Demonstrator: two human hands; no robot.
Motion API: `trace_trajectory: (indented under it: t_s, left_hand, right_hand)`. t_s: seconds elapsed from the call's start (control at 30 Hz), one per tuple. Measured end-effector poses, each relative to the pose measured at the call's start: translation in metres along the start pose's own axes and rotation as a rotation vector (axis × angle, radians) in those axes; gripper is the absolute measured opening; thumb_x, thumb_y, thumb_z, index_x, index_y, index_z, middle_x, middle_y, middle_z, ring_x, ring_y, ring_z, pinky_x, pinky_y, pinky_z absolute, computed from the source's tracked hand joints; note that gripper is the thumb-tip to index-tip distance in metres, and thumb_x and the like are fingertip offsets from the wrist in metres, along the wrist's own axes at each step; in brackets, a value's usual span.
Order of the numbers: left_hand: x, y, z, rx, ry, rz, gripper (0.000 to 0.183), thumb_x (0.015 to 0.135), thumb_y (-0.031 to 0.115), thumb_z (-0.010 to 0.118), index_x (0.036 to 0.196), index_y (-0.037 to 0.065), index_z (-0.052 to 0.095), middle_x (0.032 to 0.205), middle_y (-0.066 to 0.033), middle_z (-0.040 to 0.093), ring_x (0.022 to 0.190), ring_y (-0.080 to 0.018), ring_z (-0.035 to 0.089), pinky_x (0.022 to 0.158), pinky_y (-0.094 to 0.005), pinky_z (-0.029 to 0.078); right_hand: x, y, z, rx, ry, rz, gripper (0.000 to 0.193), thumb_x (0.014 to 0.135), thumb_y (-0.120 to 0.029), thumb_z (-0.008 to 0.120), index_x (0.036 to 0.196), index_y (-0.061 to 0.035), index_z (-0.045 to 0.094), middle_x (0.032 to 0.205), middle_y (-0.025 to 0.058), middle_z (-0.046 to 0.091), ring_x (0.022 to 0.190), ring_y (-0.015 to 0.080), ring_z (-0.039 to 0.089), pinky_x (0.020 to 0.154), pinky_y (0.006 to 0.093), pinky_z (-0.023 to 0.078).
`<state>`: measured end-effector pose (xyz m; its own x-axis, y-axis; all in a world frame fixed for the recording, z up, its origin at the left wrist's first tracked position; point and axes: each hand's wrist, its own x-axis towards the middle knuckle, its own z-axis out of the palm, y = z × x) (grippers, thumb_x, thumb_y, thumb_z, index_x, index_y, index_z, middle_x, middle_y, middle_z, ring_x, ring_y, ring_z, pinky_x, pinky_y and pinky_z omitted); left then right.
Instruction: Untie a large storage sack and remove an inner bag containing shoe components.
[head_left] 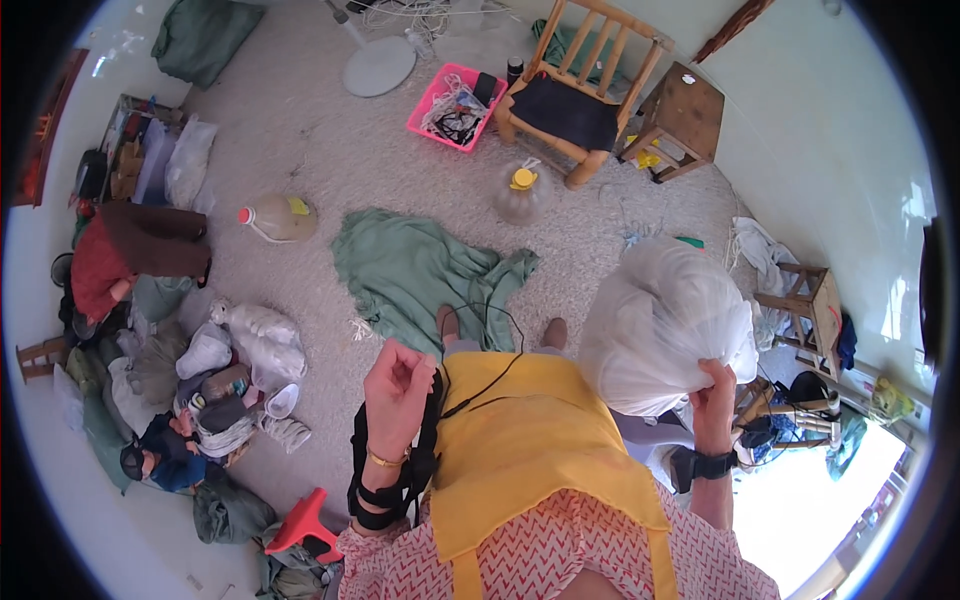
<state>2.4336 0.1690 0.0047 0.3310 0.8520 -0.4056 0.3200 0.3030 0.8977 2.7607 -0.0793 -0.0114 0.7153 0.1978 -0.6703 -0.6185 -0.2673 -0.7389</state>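
Note:
A stuffed white plastic bag (660,325) hangs at my right side, full and rounded. My right hand (713,395) is closed around the gathered plastic at its near right edge. My left hand (398,385) is raised in front of me, left of the yellow apron (530,440), with its fingers curled in and nothing showing in them. A black cord (490,385) runs across the apron. Beyond my feet a crumpled green cloth (410,265) lies spread on the floor. What is inside the bag cannot be made out.
Two large plastic jugs, one red-capped (285,218) and one yellow-capped (523,195), stand on the floor. A pink basket (415,122) and a wooden chair (600,85) are farther off. At left, a person (115,255) bends over piled bags; another person (170,450) is nearer.

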Motion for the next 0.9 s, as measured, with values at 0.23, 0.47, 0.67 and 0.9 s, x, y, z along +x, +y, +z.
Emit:
trace_trajectory:
  t_s: [0.23,0.47,0.67,0.9]
  left_hand:
    - [0.038,-0.015,-0.1,-0.064,-0.063,0.008,0.022,0.096,0.006,0.066,0.083,0.004,0.048,0.072,0.003,0.053,0.064,-0.0028,0.051,0.059,-0.02,0.043]
    - [0.061,-0.021,-0.173,-0.043,-0.162,-0.004,0.019,0.096,0.007,0.065,0.084,0.005,0.049,0.075,0.0016,0.054,0.066,-0.0045,0.051,0.061,-0.0201,0.044]
    - [0.077,-0.029,-0.19,-0.018,-0.195,0.068,0.022,0.095,0.007,0.067,0.084,0.003,0.049,0.072,0.0043,0.053,0.066,-0.0014,0.046,0.059,-0.0196,0.04]
    - [0.088,-0.032,-0.205,-0.016,-0.213,0.008,0.022,0.095,0.009,0.067,0.084,0.004,0.049,0.072,0.0036,0.053,0.065,-0.0027,0.048,0.059,-0.0203,0.041]
  right_hand:
    - [-0.058,0.014,0.037,0.054,0.22,-0.085,0.017,0.082,-0.026,0.068,0.081,-0.0127,0.057,0.072,-0.0038,0.049,0.056,0.0076,0.04,0.051,0.0234,0.027]
    - [-0.132,-0.001,0.102,0.112,0.332,-0.146,0.022,0.078,-0.026,0.074,0.081,-0.0145,0.055,0.066,-0.0057,0.046,0.054,0.006,0.037,0.051,0.0231,0.027]
    - [-0.149,0.025,0.11,0.136,0.29,-0.097,0.022,0.079,-0.027,0.073,0.084,-0.0136,0.056,0.068,-0.0057,0.048,0.058,0.0061,0.042,0.053,0.0237,0.03]
    - [-0.15,0.049,0.12,0.086,0.207,-0.059,0.019,0.082,-0.03,0.07,0.09,-0.0152,0.061,0.078,-0.0042,0.054,0.07,0.0064,0.049,0.062,0.0231,0.034]
